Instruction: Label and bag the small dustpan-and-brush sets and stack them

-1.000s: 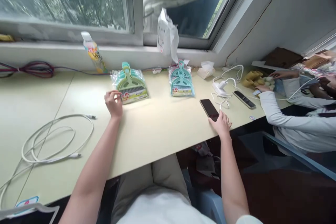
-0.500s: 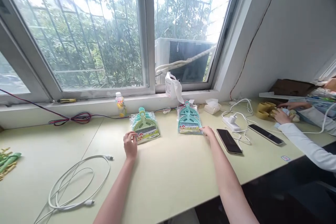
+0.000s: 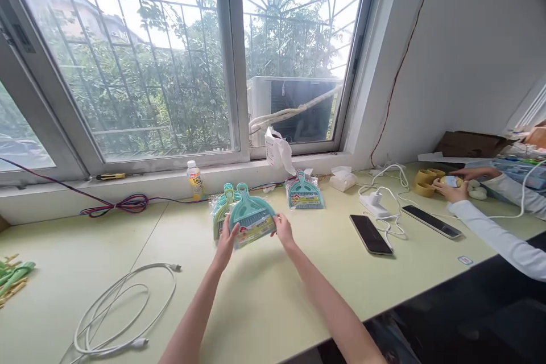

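A teal mini dustpan and brush set [image 3: 252, 217] in a clear packet is held between my two hands, over the front of a stack of similar sets [image 3: 222, 205]. My left hand [image 3: 227, 239] grips its left edge, close to the stack. At its right edge, my right hand [image 3: 283, 228] pinches the packet's corner. Another packaged teal dustpan set [image 3: 305, 193] lies farther right on the table, with no hand on it. Part of the stack is hidden behind the held packet.
On the right lie two phones [image 3: 371, 234], a white power strip [image 3: 374, 205] and cables. A co-worker's hands [image 3: 454, 189] handle something beside yellow tape rolls [image 3: 424, 182]. A bottle [image 3: 195, 181] stands by the sill; a coiled white cable [image 3: 123, 307] lies left.
My right hand has moved left, bringing one teal dustpan set from the right pile to the stack. My left hand has shifted right and now holds that set too.
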A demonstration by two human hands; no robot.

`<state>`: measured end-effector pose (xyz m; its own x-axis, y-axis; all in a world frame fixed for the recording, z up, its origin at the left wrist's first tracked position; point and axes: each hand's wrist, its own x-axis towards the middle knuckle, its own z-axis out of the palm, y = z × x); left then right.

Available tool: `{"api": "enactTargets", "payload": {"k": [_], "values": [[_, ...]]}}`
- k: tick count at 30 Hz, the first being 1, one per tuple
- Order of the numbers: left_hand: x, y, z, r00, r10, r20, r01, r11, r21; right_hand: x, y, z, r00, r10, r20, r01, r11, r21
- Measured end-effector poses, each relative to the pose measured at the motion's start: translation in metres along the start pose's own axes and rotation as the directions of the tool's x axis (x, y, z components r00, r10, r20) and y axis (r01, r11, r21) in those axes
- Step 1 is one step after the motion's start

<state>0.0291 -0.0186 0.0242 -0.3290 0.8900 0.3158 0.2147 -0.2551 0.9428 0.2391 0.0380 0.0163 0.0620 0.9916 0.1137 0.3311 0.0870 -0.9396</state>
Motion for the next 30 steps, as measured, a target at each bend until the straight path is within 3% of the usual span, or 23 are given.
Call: {"api": "enactTargets", "payload": {"k": [3, 5, 8, 10, 13, 15, 17, 19, 22, 26, 30], "values": [[0.005, 0.002, -0.011, 0.984, -0.179, -0.014, 0.174, 0.971, -0.167, -0.026, -0.005, 0.036, 0.965, -0.222, -0.141, 0.210, 0.973, -0.099], [0.008, -0.001, -0.017, 0.959, -0.276, 0.065, 0.283, 0.910, -0.304, -0.046, -0.008, 0.041, 0.865, -0.464, -0.191, 0.422, 0.878, -0.226], [0.005, -0.010, -0.014, 0.941, -0.314, 0.128, 0.337, 0.824, -0.455, -0.066, -0.012, 0.036, 0.728, -0.685, 0.027, 0.663, 0.693, -0.284], [0.002, -0.014, -0.006, 0.943, -0.311, 0.116, 0.324, 0.785, -0.529, -0.071, -0.012, 0.034, 0.727, -0.667, 0.163, 0.685, 0.689, -0.236], [-0.002, -0.014, -0.001, 0.944, -0.314, 0.101, 0.313, 0.758, -0.572, -0.067, -0.007, 0.038, 0.846, -0.502, 0.178, 0.523, 0.847, -0.093], [-0.002, -0.013, -0.005, 0.941, -0.325, 0.098, 0.319, 0.751, -0.578, -0.060, -0.003, 0.041, 0.937, -0.313, 0.156, 0.293, 0.946, 0.137], [-0.001, -0.011, -0.010, 0.934, -0.343, 0.098, 0.332, 0.738, -0.587, -0.054, 0.000, 0.041, 0.979, -0.114, 0.171, 0.033, 0.908, 0.417], [-0.001, -0.011, -0.014, 0.929, -0.351, 0.121, 0.352, 0.729, -0.588, -0.048, 0.001, 0.036, 0.979, 0.001, 0.202, -0.125, 0.788, 0.602], [-0.004, -0.014, -0.012, 0.927, -0.335, 0.167, 0.368, 0.733, -0.572, -0.043, 0.000, 0.029, 0.973, 0.057, 0.223, -0.202, 0.679, 0.706], [-0.009, -0.015, -0.004, 0.926, -0.292, 0.240, 0.378, 0.705, -0.600, -0.043, 0.002, 0.030, 0.969, 0.135, 0.209, -0.248, 0.596, 0.764], [-0.012, -0.011, -0.001, 0.913, -0.240, 0.329, 0.400, 0.681, -0.614, -0.044, 0.004, 0.034, 0.969, 0.054, 0.243, -0.227, 0.592, 0.773]]}}
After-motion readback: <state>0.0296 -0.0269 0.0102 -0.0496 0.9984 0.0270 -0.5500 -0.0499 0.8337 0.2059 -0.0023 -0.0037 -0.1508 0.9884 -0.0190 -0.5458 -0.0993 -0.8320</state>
